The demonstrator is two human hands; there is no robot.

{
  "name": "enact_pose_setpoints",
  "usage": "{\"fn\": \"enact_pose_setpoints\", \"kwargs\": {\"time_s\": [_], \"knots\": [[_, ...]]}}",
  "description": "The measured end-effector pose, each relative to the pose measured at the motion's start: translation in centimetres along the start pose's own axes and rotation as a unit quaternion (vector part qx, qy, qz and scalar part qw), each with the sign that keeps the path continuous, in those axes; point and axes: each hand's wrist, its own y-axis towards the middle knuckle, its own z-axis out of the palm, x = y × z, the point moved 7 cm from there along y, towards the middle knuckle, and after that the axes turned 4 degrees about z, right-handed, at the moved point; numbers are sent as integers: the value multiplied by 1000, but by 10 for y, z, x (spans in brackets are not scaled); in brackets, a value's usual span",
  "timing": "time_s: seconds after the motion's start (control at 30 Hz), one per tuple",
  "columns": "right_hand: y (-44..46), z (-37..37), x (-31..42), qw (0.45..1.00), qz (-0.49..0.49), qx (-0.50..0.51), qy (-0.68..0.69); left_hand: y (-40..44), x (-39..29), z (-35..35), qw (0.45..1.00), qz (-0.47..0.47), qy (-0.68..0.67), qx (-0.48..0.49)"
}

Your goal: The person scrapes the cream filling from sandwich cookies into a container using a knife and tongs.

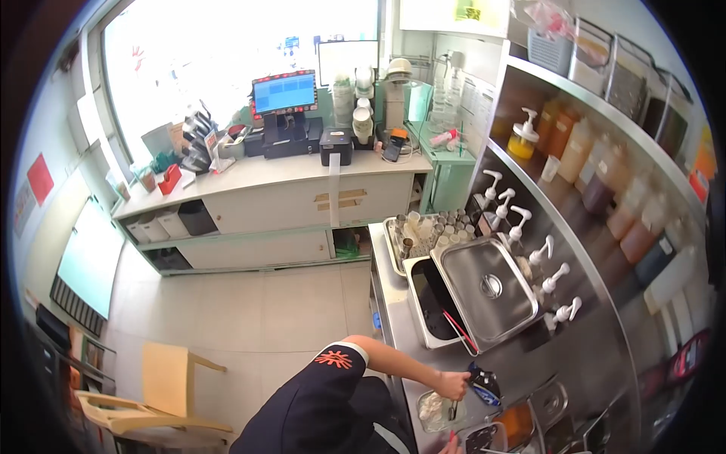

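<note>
My left hand point(452, 385) reaches across the steel counter, its fingers closed around a thin, dark-looking utensil point(453, 409). The utensil points down at a shallow clear container point(423, 425) with white, lumpy contents. Just beyond the fingers lies a crumpled black and blue packet point(485, 384). At the bottom edge my right hand point(451, 447) shows only in part, its fingers bent at a small red object; most of it is cut off. Close to it are a clear tub point(485, 439) with dark contents and a steel pan of orange contents point(517, 425).
A steel lid point(490, 284) partly covers a deep pan point(420, 300), where red tongs point(458, 331) rest. White pump dispensers point(541, 250) line the counter's back, below a bottle shelf point(560, 200). A yellow chair point(165, 382) stands behind; a screen point(284, 94) sits across the room.
</note>
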Motion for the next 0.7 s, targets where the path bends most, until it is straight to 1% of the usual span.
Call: {"fn": "enact_pose_setpoints", "kwargs": {"time_s": [0.07,0.1,0.17,0.23,0.3,0.37,0.43,0.47,0.5,0.53,0.6,0.7], "knots": [[-2,1,3,999,-20,-9,-32,-1,-4,-4,1000,10,-16,10],[-3,0,6,998,-30,-14,-45,-2,-2,-6,999,-3,-23,31],[-11,-3,3,996,-46,-22,-69,-6,9,-12,999,-37,1,-6],[-16,-9,8,996,-48,-16,-77,-14,10,-20,997,-71,-10,-29],[-9,9,0,1000,-17,20,14,-24,25,-28,978,-149,-146,-14],[-11,22,-5,995,36,23,89,-41,32,-49,934,-252,-248,51],[-11,27,-9,991,79,4,104,-59,36,-66,875,-341,-332,91],[-16,24,-7,995,81,-2,65,-66,33,-73,812,-400,-413,99],[-7,20,-2,994,88,-8,62,-74,40,-69,815,-407,-412,26],[-2,18,0,994,90,-16,63,-78,37,-69,812,-407,-418,-21],[1,9,7,991,100,-37,76,-88,30,-61,752,-440,-489,38],[13,6,11,987,121,-58,91,-96,24,-44,687,-474,-548,58]]}}
